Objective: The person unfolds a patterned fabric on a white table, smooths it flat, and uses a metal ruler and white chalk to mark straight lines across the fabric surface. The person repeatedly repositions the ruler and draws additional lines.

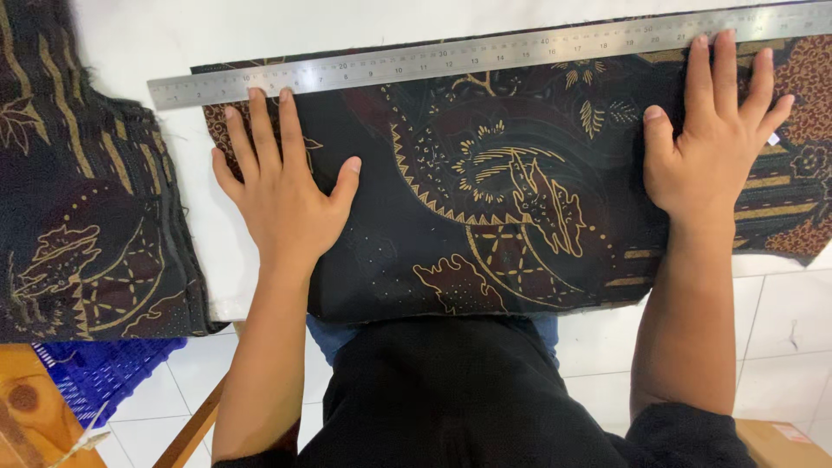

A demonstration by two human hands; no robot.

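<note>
A dark batik cloth (485, 208) with gold and maroon patterns lies on a white table (173, 35) and hangs over its front edge. A long steel ruler (485, 54) lies along the cloth's far edge. My left hand (282, 191) presses flat on the cloth's left part, fingers spread, fingertips touching the ruler's near edge. My right hand (715, 139) lies flat on the right part of the cloth, fingertips at the ruler. Neither hand grips anything.
A stack of similar dark patterned cloth pieces (87, 191) sits at the table's left. Below it a blue plastic crate (95, 373) and a wooden stool (35, 416) stand on the white tiled floor (780, 329). A cardboard box corner (780, 442) shows at lower right.
</note>
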